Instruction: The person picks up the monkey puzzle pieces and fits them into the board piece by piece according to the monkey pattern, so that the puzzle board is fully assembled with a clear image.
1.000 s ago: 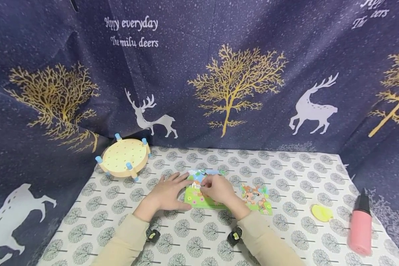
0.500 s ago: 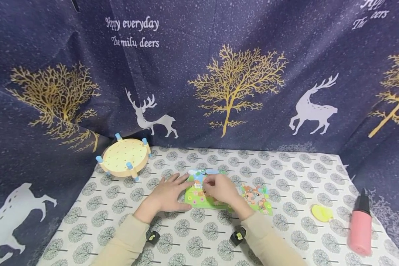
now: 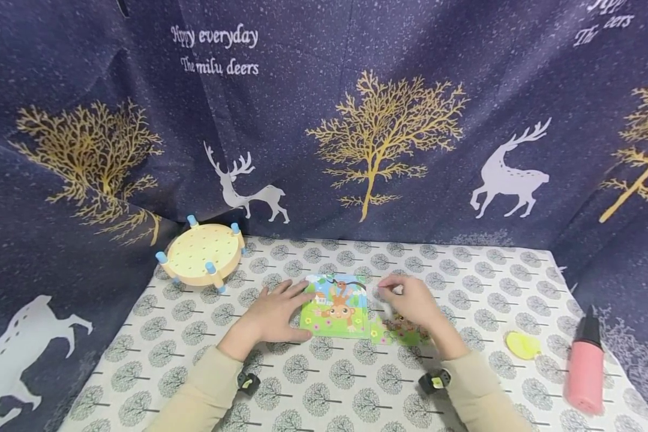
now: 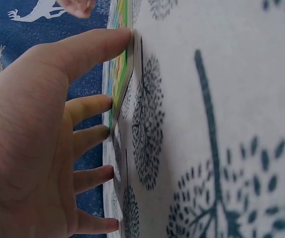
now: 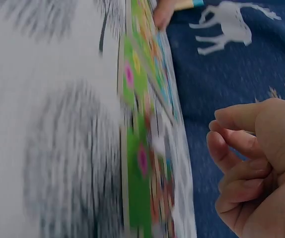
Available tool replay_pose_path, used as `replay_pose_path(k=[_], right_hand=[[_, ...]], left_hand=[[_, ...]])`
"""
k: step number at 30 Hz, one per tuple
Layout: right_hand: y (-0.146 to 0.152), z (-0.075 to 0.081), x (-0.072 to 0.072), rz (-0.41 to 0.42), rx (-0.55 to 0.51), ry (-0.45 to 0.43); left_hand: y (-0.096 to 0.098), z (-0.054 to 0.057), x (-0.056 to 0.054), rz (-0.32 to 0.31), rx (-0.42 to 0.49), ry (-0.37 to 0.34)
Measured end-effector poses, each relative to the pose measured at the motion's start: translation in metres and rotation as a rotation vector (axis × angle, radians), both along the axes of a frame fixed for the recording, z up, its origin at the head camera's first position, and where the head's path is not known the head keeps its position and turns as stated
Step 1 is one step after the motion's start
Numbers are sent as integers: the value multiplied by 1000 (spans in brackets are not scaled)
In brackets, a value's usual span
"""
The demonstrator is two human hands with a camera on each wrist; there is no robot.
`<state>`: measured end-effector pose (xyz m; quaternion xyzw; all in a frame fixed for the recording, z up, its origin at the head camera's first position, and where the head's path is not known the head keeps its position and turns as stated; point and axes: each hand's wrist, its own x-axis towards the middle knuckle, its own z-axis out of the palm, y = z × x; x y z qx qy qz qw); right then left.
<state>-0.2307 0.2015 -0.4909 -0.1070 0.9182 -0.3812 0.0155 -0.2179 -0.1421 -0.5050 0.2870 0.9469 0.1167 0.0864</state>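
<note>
A jigsaw puzzle (image 3: pixel 337 318) with a monkey hanging from a branch lies mid-table. My left hand (image 3: pixel 275 315) is spread at its left side; in the left wrist view the thumb (image 4: pixel 98 47) and forefinger touch the board's edge. To the right of the puzzle lie loose puzzle pieces (image 3: pixel 407 335), green and brown, partly hidden by my right hand (image 3: pixel 413 303) above them. In the right wrist view that hand (image 5: pixel 251 163) has loosely bent fingers, with nothing visible between thumb and forefinger. A blurred pale patch shows below its fingertips; I cannot tell what it is.
A round cream pegged stand (image 3: pixel 204 255) with blue-tipped legs sits at the back left. Further right are a yellow flat object (image 3: pixel 522 345) and a pink bottle (image 3: pixel 585 375) with a black nozzle. A dark blue deer-print cloth (image 3: pixel 324 120) hangs behind the table.
My right hand has moved right, off the puzzle and over the loose pieces, uncovering the monkey picture. The left hand has stayed at the board's left side.
</note>
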Motion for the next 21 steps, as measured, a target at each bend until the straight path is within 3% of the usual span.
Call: replay_pose_path(k=[10,21], right_hand=[[44,-3,11,21,109,-36],[55,-15,10,57,197,-69]], left_hand=[[9,4,3,6,11,11],[20,3,0,-26,9,28]])
